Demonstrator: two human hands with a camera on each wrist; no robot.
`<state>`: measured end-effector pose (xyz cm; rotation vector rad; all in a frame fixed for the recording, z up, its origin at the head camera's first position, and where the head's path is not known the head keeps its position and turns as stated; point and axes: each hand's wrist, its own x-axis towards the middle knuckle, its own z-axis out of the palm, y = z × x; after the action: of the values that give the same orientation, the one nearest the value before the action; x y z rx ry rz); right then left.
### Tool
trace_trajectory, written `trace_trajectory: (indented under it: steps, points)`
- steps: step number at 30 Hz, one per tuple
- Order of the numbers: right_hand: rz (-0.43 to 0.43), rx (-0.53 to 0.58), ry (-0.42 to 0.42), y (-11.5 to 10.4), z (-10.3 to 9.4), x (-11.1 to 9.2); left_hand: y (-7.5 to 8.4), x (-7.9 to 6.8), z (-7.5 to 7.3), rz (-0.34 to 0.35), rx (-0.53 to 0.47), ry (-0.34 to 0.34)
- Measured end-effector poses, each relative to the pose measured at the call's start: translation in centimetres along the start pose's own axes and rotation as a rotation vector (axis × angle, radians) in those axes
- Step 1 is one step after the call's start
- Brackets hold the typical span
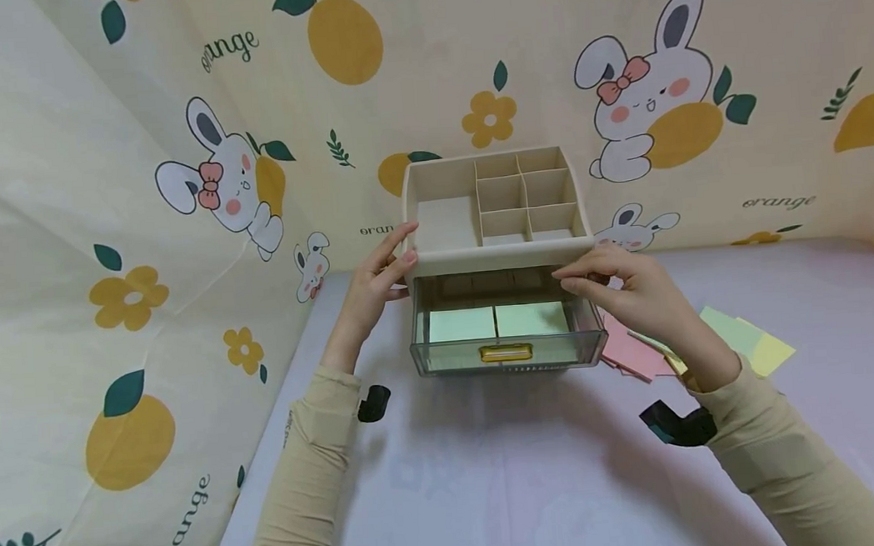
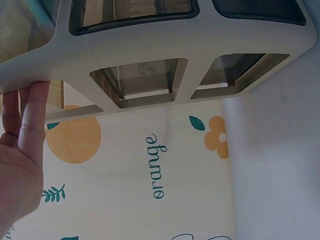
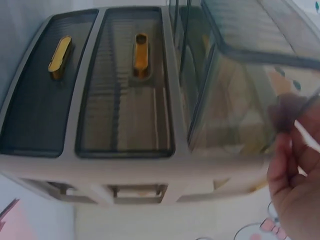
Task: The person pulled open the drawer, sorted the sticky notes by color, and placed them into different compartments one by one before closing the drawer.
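A cream desktop organizer [image 1: 499, 258] stands by the patterned backdrop, its top drawer [image 1: 450, 357] pulled out. Inside the see-through drawer lie two light green paper pads [image 1: 460, 324] side by side. My left hand [image 1: 370, 289] rests against the organizer's left side; its fingers [image 2: 34, 117] are straight there in the left wrist view. At the drawer's right side is my right hand [image 1: 625, 282], thumb and index finger extended over the rim. Nothing shows between those fingertips, and in the right wrist view its fingers [image 3: 282, 165] are partly blurred.
Pink sheets [image 1: 629, 349], a green sheet [image 1: 733, 330] and a yellow sheet [image 1: 776, 354] lie right of the organizer, partly behind my right arm. Open compartments [image 1: 500, 192] divide the organizer's top. Two lower drawers with gold handles [image 3: 141, 55] are closed.
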<state>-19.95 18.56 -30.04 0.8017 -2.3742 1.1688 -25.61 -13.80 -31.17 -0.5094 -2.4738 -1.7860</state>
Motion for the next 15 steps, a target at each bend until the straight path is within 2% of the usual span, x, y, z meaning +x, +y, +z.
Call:
trace_trajectory:
  steps: [7,11,15]
  points:
    - [0.024,0.228,0.039,1.5,-1.6,-1.3,0.3,0.0,0.0,-0.005,0.0,-0.005]
    - [0.105,0.246,0.069,3.0,-2.5,-2.3,0.3,0.0,0.0,-0.007,-0.004,-0.005]
    - [0.225,0.21,0.092,4.6,-3.5,-3.5,0.3,0.0,0.0,-0.01,-0.001,-0.002]
